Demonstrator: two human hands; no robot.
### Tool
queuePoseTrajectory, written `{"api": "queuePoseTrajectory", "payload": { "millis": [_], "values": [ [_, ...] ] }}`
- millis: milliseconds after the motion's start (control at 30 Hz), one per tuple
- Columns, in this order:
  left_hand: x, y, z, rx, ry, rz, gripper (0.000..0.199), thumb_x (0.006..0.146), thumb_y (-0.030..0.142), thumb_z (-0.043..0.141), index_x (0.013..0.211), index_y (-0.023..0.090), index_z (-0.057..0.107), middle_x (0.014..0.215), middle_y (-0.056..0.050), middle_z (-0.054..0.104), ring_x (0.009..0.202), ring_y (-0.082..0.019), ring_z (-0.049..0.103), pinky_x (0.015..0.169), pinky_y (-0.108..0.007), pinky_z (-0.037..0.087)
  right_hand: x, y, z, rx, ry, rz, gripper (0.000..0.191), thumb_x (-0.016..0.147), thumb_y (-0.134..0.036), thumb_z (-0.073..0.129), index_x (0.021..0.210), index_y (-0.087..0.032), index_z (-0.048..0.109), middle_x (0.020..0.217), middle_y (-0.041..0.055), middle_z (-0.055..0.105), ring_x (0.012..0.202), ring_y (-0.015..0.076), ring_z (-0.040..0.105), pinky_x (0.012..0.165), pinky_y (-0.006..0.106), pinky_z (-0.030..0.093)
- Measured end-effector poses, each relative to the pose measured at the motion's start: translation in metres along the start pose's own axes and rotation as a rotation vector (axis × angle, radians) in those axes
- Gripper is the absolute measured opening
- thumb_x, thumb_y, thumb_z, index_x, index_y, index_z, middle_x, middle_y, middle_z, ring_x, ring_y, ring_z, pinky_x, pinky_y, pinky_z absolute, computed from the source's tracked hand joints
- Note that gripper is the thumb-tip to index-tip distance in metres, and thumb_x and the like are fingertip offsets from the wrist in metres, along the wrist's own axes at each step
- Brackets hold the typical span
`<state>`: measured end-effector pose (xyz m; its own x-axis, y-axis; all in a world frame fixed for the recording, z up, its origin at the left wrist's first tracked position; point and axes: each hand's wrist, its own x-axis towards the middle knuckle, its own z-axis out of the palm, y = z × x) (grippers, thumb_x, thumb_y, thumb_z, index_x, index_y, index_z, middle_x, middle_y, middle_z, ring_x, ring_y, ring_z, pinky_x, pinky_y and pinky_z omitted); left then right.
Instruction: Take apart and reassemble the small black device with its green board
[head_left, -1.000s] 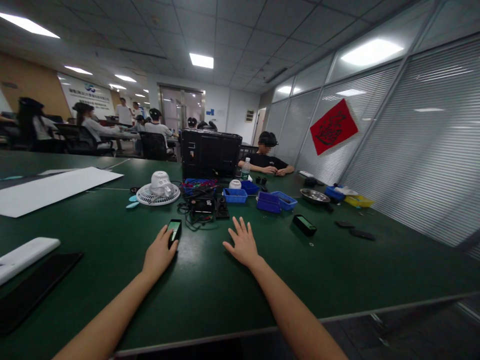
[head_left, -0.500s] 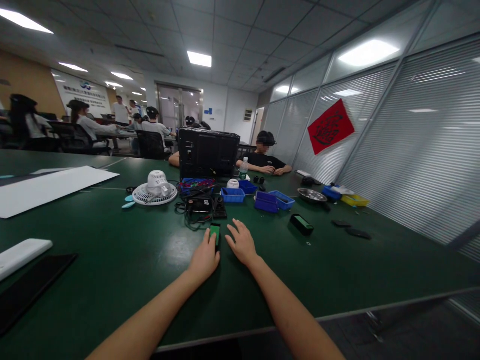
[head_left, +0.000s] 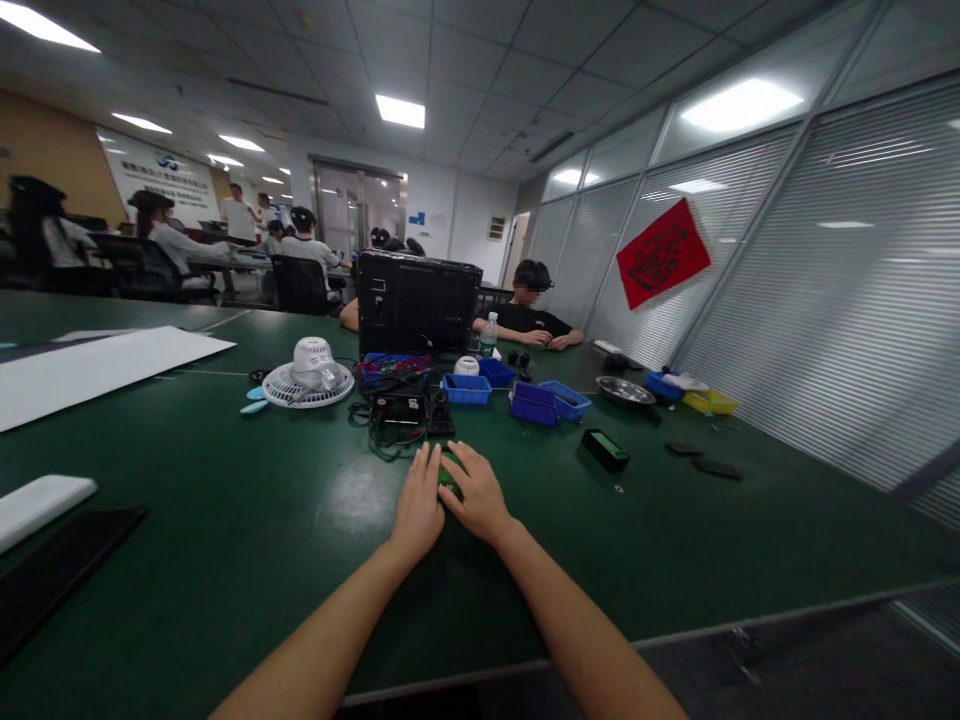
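Note:
A small green circuit board [head_left: 450, 478], seemingly set in a dark casing, lies on the table in front of me, mostly covered by my fingers. My left hand [head_left: 420, 500] grips it along its left side. From the right, my right hand [head_left: 478, 495] reaches over it, fingers and thumb on its top and right edge. The two hands nearly meet at the fingertips. Off to the right rests a similar black box with a green top [head_left: 605, 450].
Beyond my hands stand a black device with cables [head_left: 399, 408], blue bins [head_left: 466, 389] and a large black monitor-like case [head_left: 418, 300]. A white fan [head_left: 309, 378] lies left. A metal bowl [head_left: 625, 391] and yellow tray [head_left: 709, 402] are right. A person [head_left: 529, 318] sits opposite.
My right hand has moved left and come down onto the green board, beside my left hand. The board has shifted slightly to the right with my left hand.

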<state>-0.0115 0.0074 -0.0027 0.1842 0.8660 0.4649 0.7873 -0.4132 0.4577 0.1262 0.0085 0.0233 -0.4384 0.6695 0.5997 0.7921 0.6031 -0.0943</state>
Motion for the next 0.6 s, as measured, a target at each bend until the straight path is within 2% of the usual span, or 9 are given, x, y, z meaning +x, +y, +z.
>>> {"api": "queuePoseTrajectory", "payload": {
  "millis": [133, 233, 400, 500, 600],
  "values": [
    [0.005, -0.005, -0.018, 0.282, 0.030, -0.067, 0.070, 0.070, 0.006, 0.045, 0.136, 0.020, 0.028, 0.147, -0.012, 0.014, 0.134, -0.027, 0.010, 0.106, -0.049, 0.015, 0.002, -0.011, 0.002, -0.041, -0.114, -0.019, 0.040, 0.083, -0.039, 0.048, 0.120, -0.026, 0.051, 0.133, 0.0072, 0.042, 0.127, 0.0244, 0.027, 0.100, 0.047, 0.024],
    [0.004, -0.007, -0.024, 0.378, 0.000, -0.074, 0.068, 0.071, 0.011, 0.047, 0.136, 0.023, 0.029, 0.147, -0.011, 0.013, 0.134, -0.028, 0.007, 0.105, -0.053, 0.009, 0.002, -0.010, 0.006, -0.046, -0.117, 0.011, 0.032, 0.082, -0.038, 0.049, 0.111, -0.023, 0.056, 0.124, 0.0079, 0.050, 0.123, 0.0251, 0.032, 0.099, 0.047, 0.025],
    [0.000, -0.007, -0.017, 0.352, -0.046, -0.070, 0.067, 0.071, 0.014, 0.050, 0.134, 0.024, 0.032, 0.147, -0.010, 0.013, 0.134, -0.029, 0.006, 0.105, -0.054, 0.007, 0.001, 0.005, 0.009, -0.042, -0.071, 0.099, 0.018, 0.080, -0.023, 0.051, 0.094, -0.020, 0.060, 0.112, 0.0087, 0.054, 0.110, 0.0235, 0.042, 0.088, 0.039, 0.038],
    [0.001, -0.009, -0.011, 0.272, -0.108, -0.107, 0.062, 0.071, 0.014, 0.049, 0.132, 0.020, 0.037, 0.145, -0.012, 0.019, 0.133, -0.029, 0.015, 0.106, -0.048, 0.016, -0.002, 0.020, 0.009, -0.070, -0.061, 0.190, 0.019, 0.079, -0.016, 0.047, 0.091, -0.022, 0.061, 0.110, 0.0076, 0.053, 0.105, 0.0225, 0.044, 0.083, 0.036, 0.042],
    [0.004, -0.014, -0.007, 0.194, -0.166, -0.157, 0.055, 0.073, 0.016, 0.048, 0.128, 0.018, 0.042, 0.143, -0.012, 0.027, 0.131, -0.027, 0.023, 0.105, -0.041, 0.023, -0.006, 0.036, 0.005, -0.104, -0.046, 0.288, 0.025, 0.078, -0.013, 0.046, 0.097, -0.024, 0.059, 0.110, 0.0079, 0.052, 0.104, 0.0228, 0.044, 0.082, 0.037, 0.042]
  ]
}}
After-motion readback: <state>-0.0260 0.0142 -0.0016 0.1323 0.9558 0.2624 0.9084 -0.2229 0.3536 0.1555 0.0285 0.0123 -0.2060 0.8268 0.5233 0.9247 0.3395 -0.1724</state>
